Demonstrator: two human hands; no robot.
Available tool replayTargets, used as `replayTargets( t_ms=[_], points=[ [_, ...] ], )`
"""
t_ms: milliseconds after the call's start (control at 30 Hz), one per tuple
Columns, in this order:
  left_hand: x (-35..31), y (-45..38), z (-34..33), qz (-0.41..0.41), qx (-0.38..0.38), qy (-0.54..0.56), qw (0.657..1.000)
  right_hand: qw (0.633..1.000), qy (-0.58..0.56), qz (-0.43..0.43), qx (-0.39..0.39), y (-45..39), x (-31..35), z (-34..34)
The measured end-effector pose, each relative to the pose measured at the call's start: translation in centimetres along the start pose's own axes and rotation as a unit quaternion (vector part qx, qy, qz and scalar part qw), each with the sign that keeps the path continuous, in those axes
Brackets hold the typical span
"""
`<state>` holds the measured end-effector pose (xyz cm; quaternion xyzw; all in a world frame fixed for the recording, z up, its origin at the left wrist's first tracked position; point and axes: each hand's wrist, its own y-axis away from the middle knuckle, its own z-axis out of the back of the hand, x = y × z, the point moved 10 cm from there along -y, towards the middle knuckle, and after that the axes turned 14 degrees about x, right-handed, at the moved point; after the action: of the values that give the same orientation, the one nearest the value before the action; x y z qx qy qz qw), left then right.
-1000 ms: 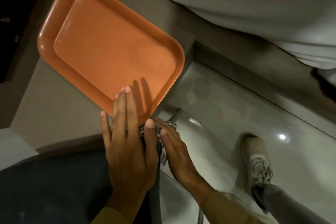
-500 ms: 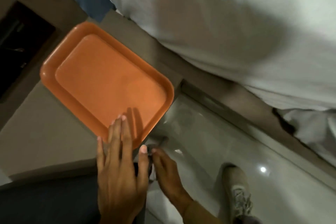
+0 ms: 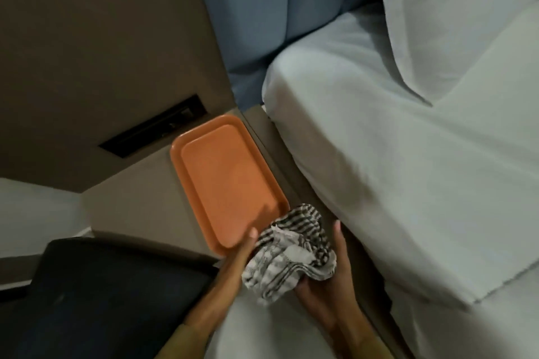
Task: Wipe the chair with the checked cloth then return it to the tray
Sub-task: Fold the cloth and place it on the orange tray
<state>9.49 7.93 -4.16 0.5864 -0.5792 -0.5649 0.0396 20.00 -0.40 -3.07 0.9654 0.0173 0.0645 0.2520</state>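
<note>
The checked cloth (image 3: 287, 256), black and white and bunched up, is held between both hands just off the near corner of the orange tray (image 3: 224, 183). My left hand (image 3: 236, 262) presses its left side, fingertip near the tray rim. Cupping it from below and the right is my right hand (image 3: 323, 288). The tray is empty and rests on a beige side table (image 3: 140, 198). The dark chair seat (image 3: 110, 294) fills the lower left, beside my left forearm.
A bed with pale sheets (image 3: 408, 154) takes up the right side, close to the table. A blue curtain (image 3: 262, 9) hangs behind. A brown wall panel (image 3: 102, 38) with a dark slot (image 3: 154, 131) stands at the left.
The view has tilted up and the tray looks farther off. The cloth, barely seen low between my hands before, is now lifted and bunched in both hands beside the tray's near corner.
</note>
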Motion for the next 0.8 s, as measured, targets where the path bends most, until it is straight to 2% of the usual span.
replayTargets(
  t_ms=[67,133,200,333,467,567,633,700,733,800],
  points=[
    [-2.0,0.4,-1.1,-0.012,-0.002,-0.047,0.999,0.993,0.114,0.008,0.016,-0.4,2.7,-2.1],
    [-5.2,0.8,-1.6,-0.081,-0.049,-0.085,0.992,0.957,0.290,0.011,-0.012,-1.1,5.9,-2.8],
    [-8.1,1.5,-1.8,-0.134,-0.106,-0.105,0.980,0.914,0.404,0.018,-0.036,-1.6,8.6,-3.3],
    [-12.9,3.3,-3.6,-0.199,-0.133,-0.172,0.956,0.861,0.508,0.015,-0.007,-2.8,12.3,-6.5],
    [-17.5,6.5,-5.0,-0.280,-0.198,-0.339,0.876,0.825,0.564,0.031,0.019,-3.9,14.3,-9.3],
    [-19.1,7.7,-5.5,-0.314,-0.229,-0.359,0.849,0.816,0.578,0.013,0.026,-5.3,14.3,-9.5],
    [-19.1,8.1,-4.9,-0.312,-0.260,-0.344,0.847,0.802,0.597,0.005,0.025,-6.2,13.8,-9.2],
    [-18.9,8.3,-4.0,-0.318,-0.291,-0.324,0.842,0.803,0.594,-0.002,0.041,-6.9,12.9,-8.8],
    [-18.4,8.1,-3.0,-0.315,-0.298,-0.291,0.853,0.804,0.593,-0.004,0.050,-7.2,12.4,-8.7],
    [-16.0,6.1,-1.0,-0.277,-0.268,-0.171,0.907,0.798,0.598,-0.008,0.070,-7.8,11.5,-8.2]
  ],
)
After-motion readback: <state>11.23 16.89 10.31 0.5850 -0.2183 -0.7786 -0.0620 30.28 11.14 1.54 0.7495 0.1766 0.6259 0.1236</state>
